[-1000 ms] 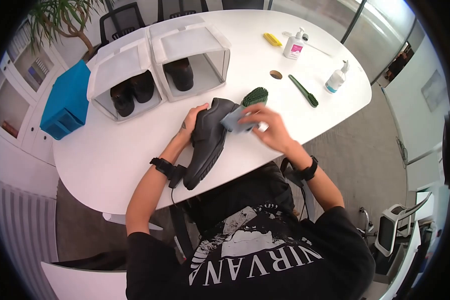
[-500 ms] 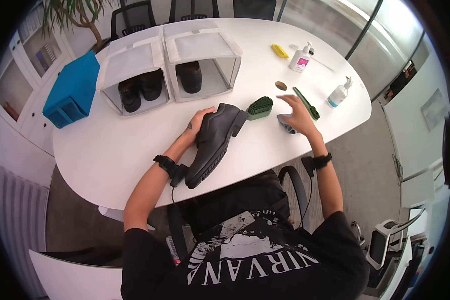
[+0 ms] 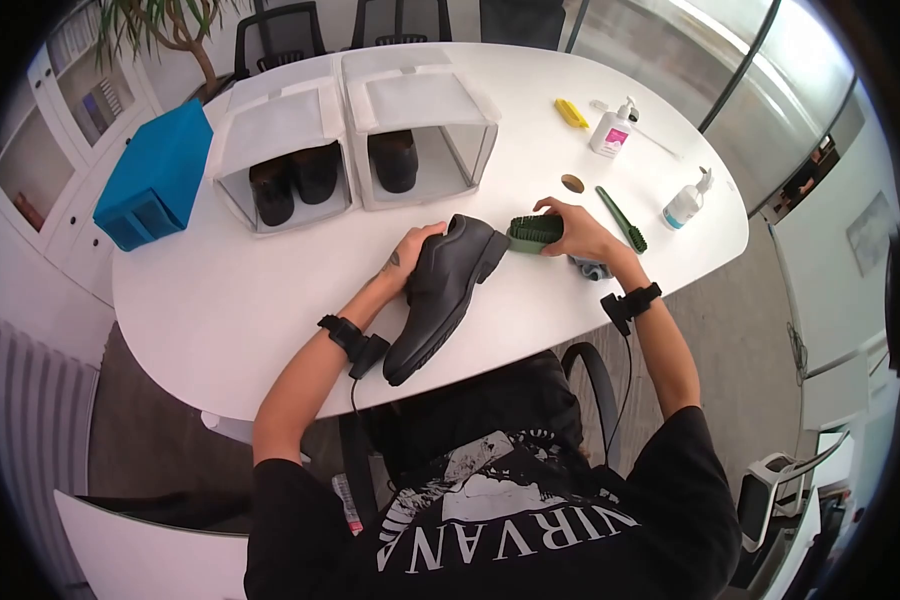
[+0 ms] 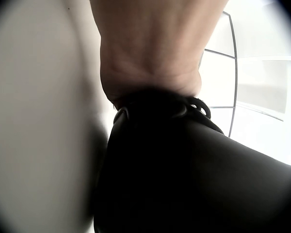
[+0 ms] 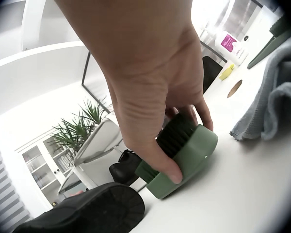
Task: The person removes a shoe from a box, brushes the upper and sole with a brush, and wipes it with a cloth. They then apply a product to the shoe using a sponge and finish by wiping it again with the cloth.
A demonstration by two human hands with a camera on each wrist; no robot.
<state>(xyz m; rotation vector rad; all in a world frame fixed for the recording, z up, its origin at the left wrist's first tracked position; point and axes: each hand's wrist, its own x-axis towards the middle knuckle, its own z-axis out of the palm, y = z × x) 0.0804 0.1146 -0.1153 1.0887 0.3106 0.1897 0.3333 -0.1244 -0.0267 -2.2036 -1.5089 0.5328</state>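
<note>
The black dress shoe point(image 3: 438, 295) slants across the white worktop point(image 3: 220, 330), toe towards its near edge, heel away and to the right, sole facing right; the left hand point(image 3: 411, 256) grips it near the opening. The right hand point(image 3: 584, 234), part-open, pinches the green shoe brush point(image 3: 528, 242) (bristles up) beside the heel. Mesh-backed chairs point(image 3: 280, 38) stand beyond

The brush point(image 3: 530, 243) is between the shoe point(image 3: 438, 295) and cloth point(image 3: 595, 270).
</note>
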